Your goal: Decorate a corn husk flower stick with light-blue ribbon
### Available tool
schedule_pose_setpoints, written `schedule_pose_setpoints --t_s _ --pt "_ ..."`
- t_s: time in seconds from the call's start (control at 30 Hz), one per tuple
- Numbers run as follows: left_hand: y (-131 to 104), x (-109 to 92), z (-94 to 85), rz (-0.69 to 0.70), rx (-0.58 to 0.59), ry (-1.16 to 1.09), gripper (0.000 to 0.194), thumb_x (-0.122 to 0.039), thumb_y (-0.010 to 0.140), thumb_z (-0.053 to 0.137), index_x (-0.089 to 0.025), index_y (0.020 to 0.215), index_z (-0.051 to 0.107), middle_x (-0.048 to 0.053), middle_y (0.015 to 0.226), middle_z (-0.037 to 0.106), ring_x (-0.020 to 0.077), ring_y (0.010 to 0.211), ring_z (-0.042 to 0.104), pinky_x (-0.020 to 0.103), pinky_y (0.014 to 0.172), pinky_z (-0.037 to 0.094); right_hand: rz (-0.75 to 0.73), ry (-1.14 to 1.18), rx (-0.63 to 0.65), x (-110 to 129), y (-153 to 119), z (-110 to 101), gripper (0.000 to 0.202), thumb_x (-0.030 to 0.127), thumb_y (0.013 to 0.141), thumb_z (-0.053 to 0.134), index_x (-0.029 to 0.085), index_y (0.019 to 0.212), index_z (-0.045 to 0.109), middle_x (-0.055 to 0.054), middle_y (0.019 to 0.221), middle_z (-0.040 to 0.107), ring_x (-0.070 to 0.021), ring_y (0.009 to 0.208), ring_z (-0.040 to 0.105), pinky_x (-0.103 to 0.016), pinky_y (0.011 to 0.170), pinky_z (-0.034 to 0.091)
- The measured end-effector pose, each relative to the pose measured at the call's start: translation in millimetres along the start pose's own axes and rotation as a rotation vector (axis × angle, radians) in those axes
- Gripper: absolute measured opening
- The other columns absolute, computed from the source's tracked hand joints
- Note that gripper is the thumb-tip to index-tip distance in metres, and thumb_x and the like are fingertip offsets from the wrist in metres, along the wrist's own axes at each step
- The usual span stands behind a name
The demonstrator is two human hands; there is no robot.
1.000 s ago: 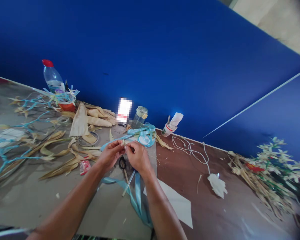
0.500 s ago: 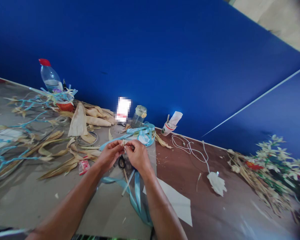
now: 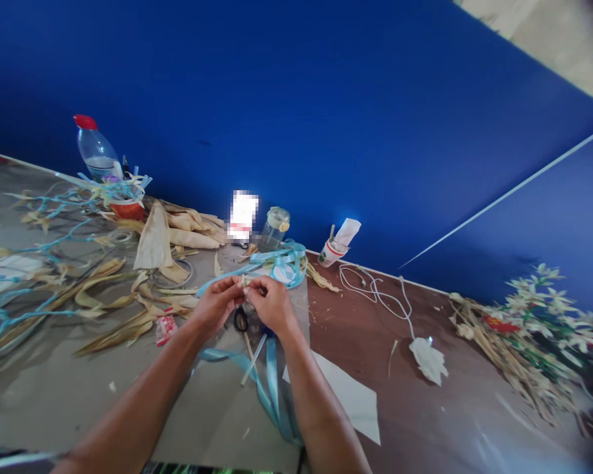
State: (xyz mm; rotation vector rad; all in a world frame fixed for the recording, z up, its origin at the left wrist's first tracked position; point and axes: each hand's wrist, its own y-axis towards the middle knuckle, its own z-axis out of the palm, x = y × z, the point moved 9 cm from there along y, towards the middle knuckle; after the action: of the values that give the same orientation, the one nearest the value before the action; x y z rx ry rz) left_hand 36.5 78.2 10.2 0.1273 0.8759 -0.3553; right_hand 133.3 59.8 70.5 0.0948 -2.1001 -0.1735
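Blue ribbon (image 3: 227,273) runs from the spool (image 3: 285,266) to a small pale husk piece (image 3: 245,283), pinched between both hands just above the table (image 3: 54,395). Left hand (image 3: 217,304) and right hand (image 3: 273,306) are closed narrow on it, fingertips almost touching. For a neat wrap, I judge the ribbon should stay taut and flat, with 1 hand anchoring and the other turning. Scissors (image 3: 241,321) lie just beneath.

I see both hands (image 3: 247,304) meeting at table centre, scissors (image 3: 241,321) beneath them, husk strips (image 3: 128,299) left, jar (image 3: 275,229) behind, cable (image 3: 375,293) right, flower bundle (image 3: 534,336) far right.
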Motion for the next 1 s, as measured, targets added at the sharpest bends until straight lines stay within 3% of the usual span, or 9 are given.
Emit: schedule_pose_setpoints --t_s 0.4,0.6,0.83,1.0 --pt "1.8 3.7 -5.2 -0.017 -0.011 -0.018 0.015 -0.025 0.067 0.075 -0.014 0.066 0.065 0.000 0.065 0.062 0.0092 0.061 0.057 0.021 0.064 0.047 -0.041 0.056 -0.062 4.3 -0.5 -8.0 0.016 0.021 0.072 0.050 0.016 0.064 0.062 0.001 0.060 0.059 -0.0131 0.059 0.053 -0.023 0.059 0.042" --pt "4.2 6.3 -11.9 -0.013 -0.024 -0.027 0.015 -0.026 0.067 0.075 -0.014 0.067 0.065 -0.001 0.064 0.060 0.0090 0.060 0.055 0.021 0.062 0.046 -0.039 0.078 -0.076 4.1 -1.7 -9.8 0.019 0.030 0.076 0.055 0.016 0.066 0.063 0.000 0.062 0.061 -0.0126 0.058 0.053 -0.023 0.059 0.043" --pt "1.6 -1.0 -6.8 0.024 -0.006 0.122 0.018 -0.029 0.068 0.073 -0.014 0.066 0.064 -0.001 0.063 0.059 0.0100 0.061 0.052 0.023 0.064 0.044 -0.073 -0.059 -0.095 7.1 -3.2 -5.6 0.011 0.017 0.072 0.052 0.017 0.066 0.061 0.000 0.065 0.062 -0.0132 0.062 0.056 -0.023 0.063 0.045" --pt "-0.2 -1.9 -3.4 0.015 -0.015 0.122 0.020 -0.030 0.066 0.074 -0.014 0.064 0.064 -0.001 0.060 0.056 0.0088 0.058 0.050 0.021 0.060 0.042 -0.058 0.007 -0.061 3.6 -1.2 -4.7 0.013 0.018 0.072 0.049 0.018 0.064 0.059 0.001 0.061 0.060 -0.0125 0.058 0.054 -0.022 0.060 0.044"
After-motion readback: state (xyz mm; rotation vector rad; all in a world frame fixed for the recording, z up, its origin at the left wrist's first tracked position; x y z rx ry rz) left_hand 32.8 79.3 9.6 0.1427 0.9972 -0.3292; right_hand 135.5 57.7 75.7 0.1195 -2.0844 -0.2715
